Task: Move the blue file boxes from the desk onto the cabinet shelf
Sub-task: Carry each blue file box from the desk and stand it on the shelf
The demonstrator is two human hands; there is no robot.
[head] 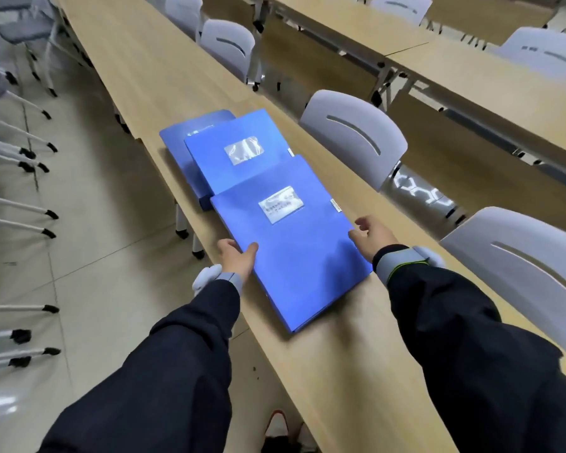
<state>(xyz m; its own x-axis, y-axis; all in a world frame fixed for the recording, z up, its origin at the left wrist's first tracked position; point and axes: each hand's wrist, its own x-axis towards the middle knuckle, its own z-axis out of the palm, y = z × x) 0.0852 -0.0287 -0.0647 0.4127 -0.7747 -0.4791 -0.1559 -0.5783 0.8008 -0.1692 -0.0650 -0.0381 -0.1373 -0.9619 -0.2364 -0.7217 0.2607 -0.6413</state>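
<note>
My left hand (237, 258) and right hand (371, 235) clasp the nearest blue file box (291, 243) by its sides, flat on the desk (340, 371); two more boxes (239, 152) overlap beyond.

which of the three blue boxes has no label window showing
The farthest blue box, at the bottom of the overlapping stack. The middle box and the nearest box, between both hands, each show a clear label pocket.

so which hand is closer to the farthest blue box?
Left, slightly. It grips the nearest box's left edge; the right hand is at that box's right edge. The farthest box lies beyond, to the left.
</note>
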